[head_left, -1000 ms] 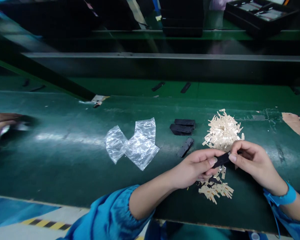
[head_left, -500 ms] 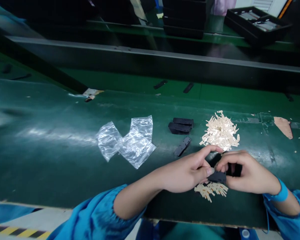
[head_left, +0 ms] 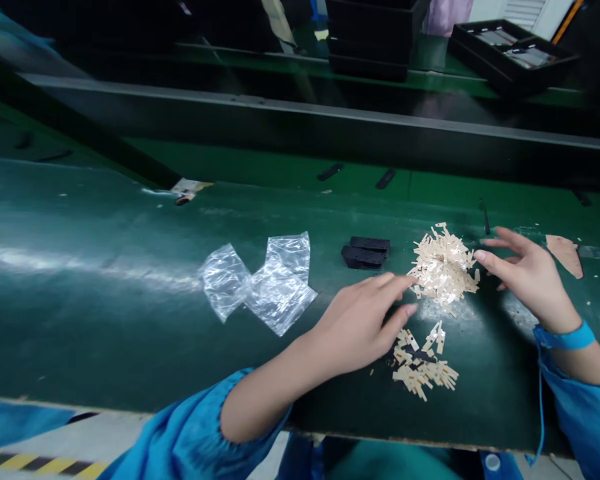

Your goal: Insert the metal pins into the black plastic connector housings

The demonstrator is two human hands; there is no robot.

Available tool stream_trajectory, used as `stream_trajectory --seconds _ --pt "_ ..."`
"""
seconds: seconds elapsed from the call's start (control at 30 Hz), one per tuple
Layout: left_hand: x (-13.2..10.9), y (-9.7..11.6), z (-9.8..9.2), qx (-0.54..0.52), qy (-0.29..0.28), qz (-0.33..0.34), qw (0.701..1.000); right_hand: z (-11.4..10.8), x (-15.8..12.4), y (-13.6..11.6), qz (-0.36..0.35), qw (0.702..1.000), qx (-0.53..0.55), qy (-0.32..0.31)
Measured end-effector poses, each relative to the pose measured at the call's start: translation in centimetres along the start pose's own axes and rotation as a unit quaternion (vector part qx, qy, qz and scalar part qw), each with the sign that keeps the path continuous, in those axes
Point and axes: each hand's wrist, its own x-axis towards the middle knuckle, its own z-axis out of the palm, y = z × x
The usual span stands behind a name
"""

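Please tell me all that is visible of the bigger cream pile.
The bigger pile is a loose heap of thin, flat cream strips, overlapping at many angles. Some shine; their material is unclear. It lies on the green table, right of the stacked black parts. The left hand and right hand reach its edges; contact is uncertain.

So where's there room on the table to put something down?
Left of the clear plastic, the table is mostly bare; a smaller gap lies between plastic and black pieces. It's crowded farther right: two piles of pale strips, with the left hand and right hand close by.
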Motion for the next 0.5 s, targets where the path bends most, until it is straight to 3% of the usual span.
stream_trajectory --seconds 0.03,0.07,0.1,0.13,0.17,0.2,0.27,0.37,0.5 --pt "-0.2 -0.1 0.1 0.017 -0.024 0.030 0.999 -0.2 -0.1 0.2 -0.036 0.996 -0.069 0.047" --pt "-0.4 -0.2 0.3 0.030 -0.043 0.057 0.997 -0.2 -0.6 0.1 -0.077 0.989 -0.117 0.055" --pt "-0.5 -0.3 0.6 0.038 -0.058 0.081 0.994 -0.1 -1.3 0.0 -0.119 0.983 -0.139 0.018" --pt "-0.5 -0.3 0.9 0.042 -0.067 0.099 0.992 0.2 -2.2 -0.3 -0.159 0.976 -0.133 -0.068" --pt "-0.5 -0.3 1.4 0.045 -0.072 0.114 0.990 0.5 -3.1 -0.7 -0.183 0.956 -0.126 -0.191" --pt "-0.5 -0.2 1.9 0.049 -0.073 0.127 0.988 1.0 -3.9 -1.1 -0.190 0.933 -0.135 -0.274" --pt "-0.4 -0.1 2.8 0.059 -0.072 0.145 0.985 1.8 -5.0 -1.7 -0.184 0.899 -0.182 -0.352" --pt "-0.3 0.0 3.8 0.063 -0.078 0.154 0.983 2.2 -5.3 -1.8 -0.176 0.884 -0.231 -0.366" --pt "-0.3 0.0 3.8 0.075 -0.077 0.162 0.981 1.5 -4.5 -1.2 -0.177 0.894 -0.244 -0.332"
